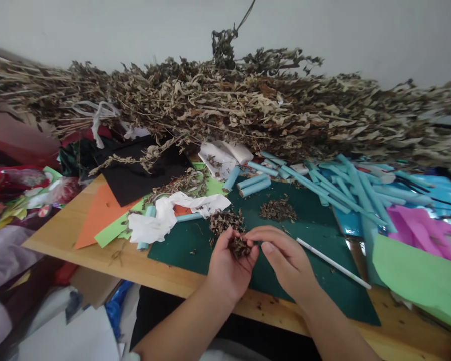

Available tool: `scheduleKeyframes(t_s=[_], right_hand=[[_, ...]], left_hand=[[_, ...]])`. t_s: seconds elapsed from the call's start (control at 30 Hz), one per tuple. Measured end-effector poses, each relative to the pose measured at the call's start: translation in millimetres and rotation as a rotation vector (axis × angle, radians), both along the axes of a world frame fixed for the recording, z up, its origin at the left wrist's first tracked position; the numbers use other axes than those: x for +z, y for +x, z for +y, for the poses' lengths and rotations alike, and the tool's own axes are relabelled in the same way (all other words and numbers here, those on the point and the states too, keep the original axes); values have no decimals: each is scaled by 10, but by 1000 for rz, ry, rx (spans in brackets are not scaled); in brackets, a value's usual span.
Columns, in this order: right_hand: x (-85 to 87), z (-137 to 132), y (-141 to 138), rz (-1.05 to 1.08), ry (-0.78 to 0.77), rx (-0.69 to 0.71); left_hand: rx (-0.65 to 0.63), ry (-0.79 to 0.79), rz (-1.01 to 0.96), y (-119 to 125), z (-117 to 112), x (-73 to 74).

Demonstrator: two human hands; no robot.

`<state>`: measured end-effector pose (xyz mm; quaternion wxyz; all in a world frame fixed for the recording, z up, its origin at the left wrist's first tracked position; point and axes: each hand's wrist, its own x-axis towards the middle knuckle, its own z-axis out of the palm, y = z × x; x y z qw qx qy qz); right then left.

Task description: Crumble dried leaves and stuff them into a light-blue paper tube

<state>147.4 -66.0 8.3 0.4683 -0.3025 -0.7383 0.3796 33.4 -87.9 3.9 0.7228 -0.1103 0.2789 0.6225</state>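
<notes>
My left hand [231,268] is cupped around a clump of dried leaves [239,247], palm turned up. Over its fingertips, my right hand [287,255] has its thumb and fingers drawn in at the clump's edge; what they pinch is too small to make out. Both hands are above the front of a dark green mat [304,291]. Just beyond them lies a heap of crumbled dried leaves [225,220], and a smaller pile of crumbs [278,209] sits farther right. A thin white stick [332,263] lies on the mat, right of my right hand.
Dried leafy stalks [240,105] are stacked along the wall. Several light blue paper rolls [346,188] lie at the right, near green paper [421,276] and pink paper [424,230]. Crumpled white tissue [158,218], orange paper [97,213] and black paper [135,170] cover the left side.
</notes>
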Motion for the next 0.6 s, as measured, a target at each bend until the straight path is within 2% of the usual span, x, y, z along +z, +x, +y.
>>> scheduleKeyframes(t_s=[0.1,0.17,0.23,0.3,0.43,0.53,0.6], right_hand=[[-68,-23,-66,207,-85,-122],[-117,-24,-120,346,-209,-198],[-146,-25,-184,411,-321,-226],[-143,-34,-246,402,-357,-245],[-91,-75,-288,337,-315,-261],[-128,-121,-249,376,-349,-120],[-184,-158,-214,422,-392,-39]], left_hand=[[7,7,42,46,30,19],[18,37,106,101,30,20],[36,114,211,181,11,10],[36,204,351,275,-31,-5],[50,403,833,417,-161,-19],[43,632,1243,422,-206,-14],[-40,766,1433,389,-158,-16]])
